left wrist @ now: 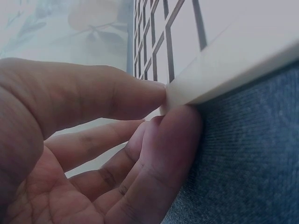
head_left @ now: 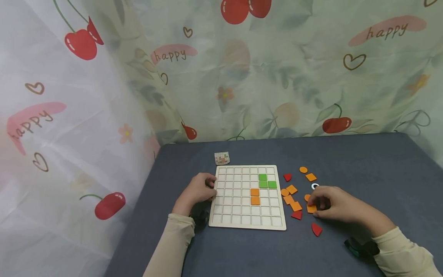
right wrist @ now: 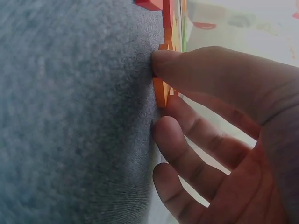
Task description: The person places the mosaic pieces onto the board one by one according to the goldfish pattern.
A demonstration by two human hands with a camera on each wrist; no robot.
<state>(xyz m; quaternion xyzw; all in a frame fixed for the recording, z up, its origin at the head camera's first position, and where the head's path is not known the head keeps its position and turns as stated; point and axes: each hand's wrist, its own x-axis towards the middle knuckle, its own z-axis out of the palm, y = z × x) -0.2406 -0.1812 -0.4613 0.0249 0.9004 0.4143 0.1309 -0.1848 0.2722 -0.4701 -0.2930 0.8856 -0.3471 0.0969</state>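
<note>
A white square grid board (head_left: 235, 211) lies on the dark table, with two orange square tiles (head_left: 255, 201) and several green ones (head_left: 263, 184) set in its cells. At its left edge, my left hand (head_left: 196, 191) pinches the board's side (left wrist: 224, 77) between thumb and fingertips. My right hand (head_left: 340, 206) is to the right of the board, thumb and index finger on either side of an orange square tile (head_left: 311, 209) on the table. In the right wrist view that tile (right wrist: 160, 92) shows its thin edge by the thumb, while the other fingers are loosely bent.
Between board and right hand lie orange squares (head_left: 295, 206), orange discs (head_left: 285, 192) and red quarter-round pieces (head_left: 316, 229). A white ring (head_left: 314, 186) sits behind the right hand. A small patterned card (head_left: 222, 158) lies beyond the board. Printed cloth (head_left: 270, 77) hangs behind the table.
</note>
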